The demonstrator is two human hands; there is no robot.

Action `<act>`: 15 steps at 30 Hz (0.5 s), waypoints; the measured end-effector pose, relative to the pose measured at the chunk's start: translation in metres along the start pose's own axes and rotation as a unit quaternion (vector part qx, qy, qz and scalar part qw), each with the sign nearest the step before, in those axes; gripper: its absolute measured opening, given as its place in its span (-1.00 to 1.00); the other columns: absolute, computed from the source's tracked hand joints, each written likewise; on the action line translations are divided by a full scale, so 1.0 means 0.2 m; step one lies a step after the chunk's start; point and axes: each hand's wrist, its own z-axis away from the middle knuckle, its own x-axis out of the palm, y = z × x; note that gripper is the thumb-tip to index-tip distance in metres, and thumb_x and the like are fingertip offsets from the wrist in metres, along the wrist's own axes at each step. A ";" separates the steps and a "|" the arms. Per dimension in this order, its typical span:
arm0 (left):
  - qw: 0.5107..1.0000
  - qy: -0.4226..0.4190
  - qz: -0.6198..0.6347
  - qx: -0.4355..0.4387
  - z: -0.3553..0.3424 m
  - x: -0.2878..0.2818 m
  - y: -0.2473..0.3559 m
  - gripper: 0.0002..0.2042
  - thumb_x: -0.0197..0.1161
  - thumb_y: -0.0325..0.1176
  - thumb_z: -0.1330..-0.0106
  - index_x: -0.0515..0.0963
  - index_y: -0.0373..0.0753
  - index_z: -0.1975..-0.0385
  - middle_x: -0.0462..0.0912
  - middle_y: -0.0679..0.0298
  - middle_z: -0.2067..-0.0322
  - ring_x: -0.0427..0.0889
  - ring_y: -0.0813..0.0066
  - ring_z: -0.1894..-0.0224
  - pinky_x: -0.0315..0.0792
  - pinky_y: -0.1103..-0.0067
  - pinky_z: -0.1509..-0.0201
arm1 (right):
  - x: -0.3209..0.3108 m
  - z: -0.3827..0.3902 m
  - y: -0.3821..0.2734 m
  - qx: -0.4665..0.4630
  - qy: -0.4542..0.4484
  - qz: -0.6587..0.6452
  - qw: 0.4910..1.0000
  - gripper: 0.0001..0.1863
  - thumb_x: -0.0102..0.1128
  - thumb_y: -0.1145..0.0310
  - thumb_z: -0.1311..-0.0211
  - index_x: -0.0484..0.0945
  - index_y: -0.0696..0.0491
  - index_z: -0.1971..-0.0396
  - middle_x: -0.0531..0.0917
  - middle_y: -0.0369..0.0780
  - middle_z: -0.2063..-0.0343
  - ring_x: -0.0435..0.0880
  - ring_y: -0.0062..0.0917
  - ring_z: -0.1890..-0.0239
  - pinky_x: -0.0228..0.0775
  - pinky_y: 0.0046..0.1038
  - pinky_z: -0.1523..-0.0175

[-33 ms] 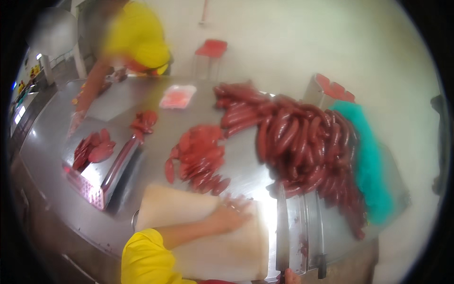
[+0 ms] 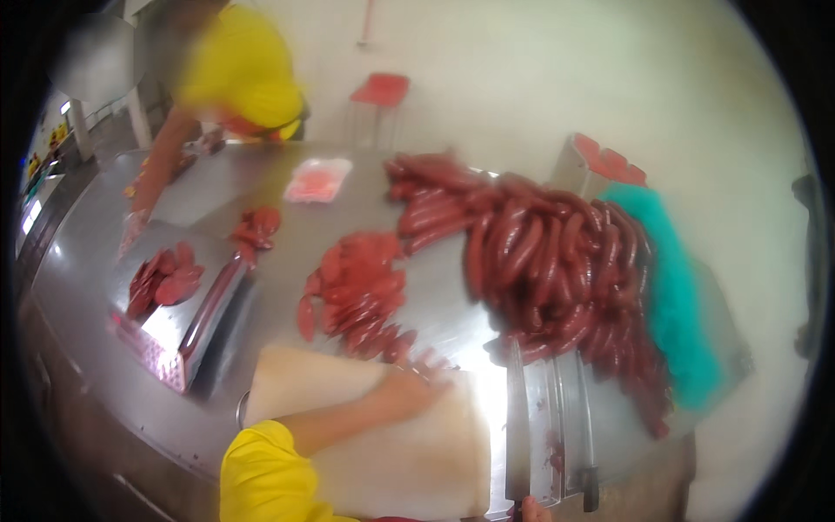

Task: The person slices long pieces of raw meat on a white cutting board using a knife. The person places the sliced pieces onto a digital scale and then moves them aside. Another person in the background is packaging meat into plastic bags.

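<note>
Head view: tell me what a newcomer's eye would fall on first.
Probably the great heap of dark-red sausages on the metal table, right of centre, with bright teal material along its right side. Next, perhaps, the red slices piled near the middle, just beyond the pale cutting board.

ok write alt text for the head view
A left hand over a pale cutting board near sliced sausage; the right hand, mostly cropped, at a long knife. Whole sausages lie heaped rightward; a co-worker stands far left.

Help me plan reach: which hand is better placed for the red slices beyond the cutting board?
Probably the left hand: it is near the red slices, whereas the right hand is down by a knife handle.
</note>
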 end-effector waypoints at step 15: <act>0.867 0.304 0.235 -0.319 -1.51 -0.02 -1.02 -0.58 0.22 -0.13 -0.13 0.59 -0.38 0.16 0.60 -0.20 0.23 0.58 -0.15 0.09 0.45 0.24 -0.03 | 0.03 0.07 0.30 0.198 0.121 -0.126 0.965 -0.53 -0.14 -0.02 -0.38 0.54 0.11 0.23 0.56 -0.12 0.55 0.52 -0.43 0.47 0.35 -0.33 0.32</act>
